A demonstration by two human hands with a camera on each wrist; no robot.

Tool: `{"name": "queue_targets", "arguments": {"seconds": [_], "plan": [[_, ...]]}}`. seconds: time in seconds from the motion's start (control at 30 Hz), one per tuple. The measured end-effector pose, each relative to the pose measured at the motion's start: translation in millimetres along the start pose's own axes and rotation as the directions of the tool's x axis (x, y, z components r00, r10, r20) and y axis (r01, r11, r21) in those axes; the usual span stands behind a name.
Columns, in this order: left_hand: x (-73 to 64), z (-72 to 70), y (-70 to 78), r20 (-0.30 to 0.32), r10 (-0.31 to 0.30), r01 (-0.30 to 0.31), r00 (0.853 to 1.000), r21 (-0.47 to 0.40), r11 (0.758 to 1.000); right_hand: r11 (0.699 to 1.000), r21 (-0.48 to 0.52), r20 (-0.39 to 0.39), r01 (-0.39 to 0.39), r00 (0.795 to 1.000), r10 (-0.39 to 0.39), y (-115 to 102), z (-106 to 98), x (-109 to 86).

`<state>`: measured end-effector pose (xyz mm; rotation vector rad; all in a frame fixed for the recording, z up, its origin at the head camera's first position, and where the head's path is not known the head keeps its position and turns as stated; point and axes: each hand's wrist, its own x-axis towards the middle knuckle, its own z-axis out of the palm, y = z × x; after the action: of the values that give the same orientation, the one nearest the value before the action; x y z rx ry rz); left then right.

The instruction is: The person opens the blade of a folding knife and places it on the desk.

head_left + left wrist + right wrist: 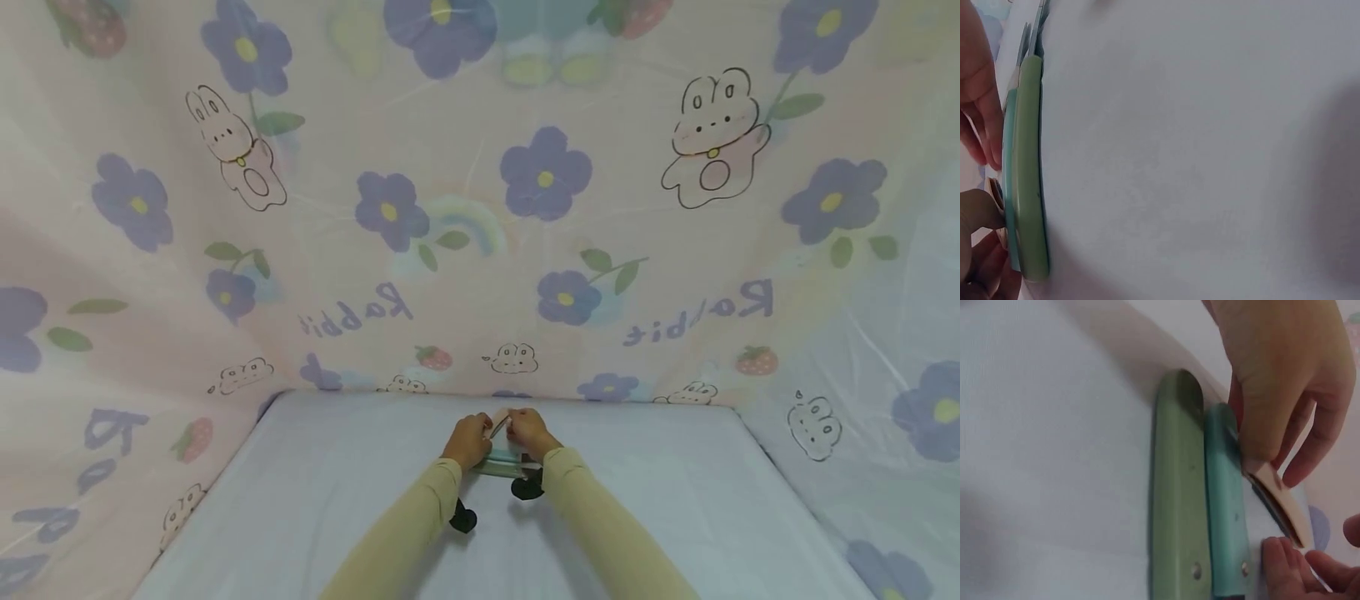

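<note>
My left hand (pixel 468 442) pinches a pale pink curved handle (pixel 1282 503) with a dark slot along its edge, like a folding knife's. The handle stands tilted behind two knives. My right hand (pixel 528 429) is close by, its fingers (pixel 1280 565) fairly straight at the piece's lower end in the right wrist view, thumb apart. Nearer to me, side by side on the table, lie a green-handled knife (pixel 1029 169) and a teal-handled knife (pixel 1225 500). Their handle ends point left and their metal blades right. The left fingertips partly hide the pink handle.
A white cloth covers the table (pixel 337 500). Curtains (pixel 472 275) printed with flowers and rabbits stand along its back and sides. A black wrist mount (pixel 462 518) hangs under the left sleeve, another black mount (pixel 527 485) by the right.
</note>
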<state>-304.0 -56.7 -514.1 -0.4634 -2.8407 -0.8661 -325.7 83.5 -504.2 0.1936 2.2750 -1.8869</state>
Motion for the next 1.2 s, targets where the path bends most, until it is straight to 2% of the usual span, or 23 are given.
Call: {"name": "queue_targets", "arguments": {"seconds": [0.07, 0.2, 0.47, 0.6, 0.77, 0.97, 1.07, 1.2], "plan": [[0.6, -0.4, -1.5, 0.007, -0.004, 0.004, 1.0, 0.022, 1.0, 1.0, 0.0, -0.006, -0.016, 1.0, 0.016, 0, -1, 0.2], [1.9, 1.3, -5.3, 0.026, 0.022, -0.024, 0.999, 0.05, 0.998, 0.999, -0.034, -0.034, -0.038, 0.999, 0.036, 0, -1, 0.4], [1.7, 1.8, -9.1, 0.033, 0.052, -0.053, 0.998, 0.026, 0.998, 0.998, -0.057, -0.042, 0.002, 0.999, -0.004, 7, -3, 2.8], [2.4, -0.9, -12.5, 0.039, 0.075, -0.074, 0.996, -0.011, 0.997, 0.999, -0.03, -0.052, 0.025, 0.998, -0.027, 6, -3, 1.7], [3.5, -0.4, -18.8, 0.064, 0.067, -0.062, 0.996, -0.07, 0.996, 1.0, -0.005, -0.043, 0.02, 0.999, -0.02, 5, -3, 0.7], [2.5, -3.1, -17.4, 0.106, 0.04, -0.027, 0.994, -0.124, 0.992, 0.998, -0.059, -0.052, 0.03, 0.998, -0.033, 7, -5, -0.4], [2.3, -3.6, -15.9, 0.091, 0.054, -0.038, 0.994, -0.166, 0.985, 0.993, -0.105, -0.056, 0.046, 0.997, -0.052, 6, -9, -2.2], [2.9, -4.8, -13.1, 0.065, 0.072, -0.055, 0.995, -0.238, 0.97, 0.992, -0.114, -0.048, 0.056, 0.997, -0.062, 5, -16, -3.2]]}}
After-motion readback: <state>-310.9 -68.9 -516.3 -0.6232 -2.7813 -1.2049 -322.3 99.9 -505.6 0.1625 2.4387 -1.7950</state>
